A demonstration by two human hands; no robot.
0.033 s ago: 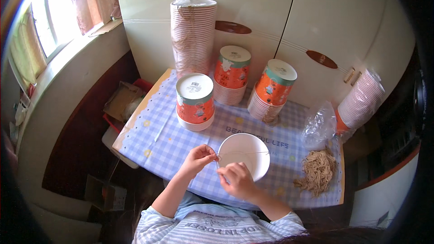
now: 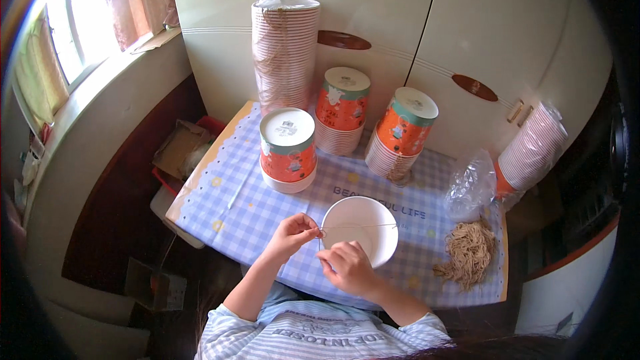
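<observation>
Right hand: fingers curled over white tub's near rim, can't tell if gripping anything. Left hand: thumb and fingertips pinched on thin string at tub's left rim; string crosses tub. Tub's mouth-up on desk, twine bundle right. Upturned orange tub stacks behind.

On the tabletop, a string pile lies right of the tub, with a plastic bag behind the pile and a cup stack back left.
</observation>
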